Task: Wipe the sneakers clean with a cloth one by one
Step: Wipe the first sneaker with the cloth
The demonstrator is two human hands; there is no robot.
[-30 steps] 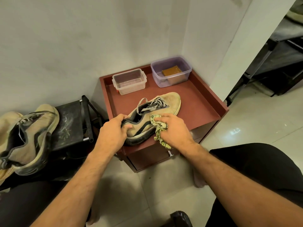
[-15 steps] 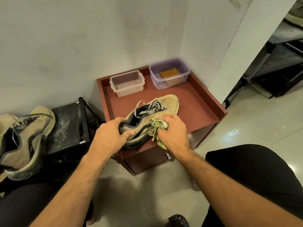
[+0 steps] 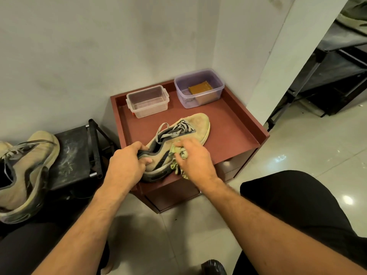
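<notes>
- tan sneaker [image 3: 178, 139] lies on the red-brown surface [image 3: 228, 135] near its front edge; toe points away toward the back right, heel toward the person; grey laces loose over the tongue
- left hand [image 3: 127, 165] grips the heel end; fingers curled over the collar, thumb on the side of the heel
- right hand [image 3: 193, 159] presses a bunched yellow-green cloth [image 3: 176, 157] against the sneaker's side, about mid-length; fingers curled round the cloth, part of it hangs below the hand at the surface's front edge
- second sneaker [image 3: 25, 175], same tan with dark trim, sits at far left, well apart from the surface; partly on a black stool [image 3: 73, 155]; what bears its near end I cannot tell
- clear plastic box [image 3: 148, 101] at the back left of the surface; purple-tinted box [image 3: 199, 87] at the back right with a brown block [image 3: 200, 89] inside; both apart from the sneaker
- surface has a raised rim on back and sides; stands in a corner of pale walls; glossy tile floor [image 3: 297, 151] below
- dark-clothed knees at both lower corners
</notes>
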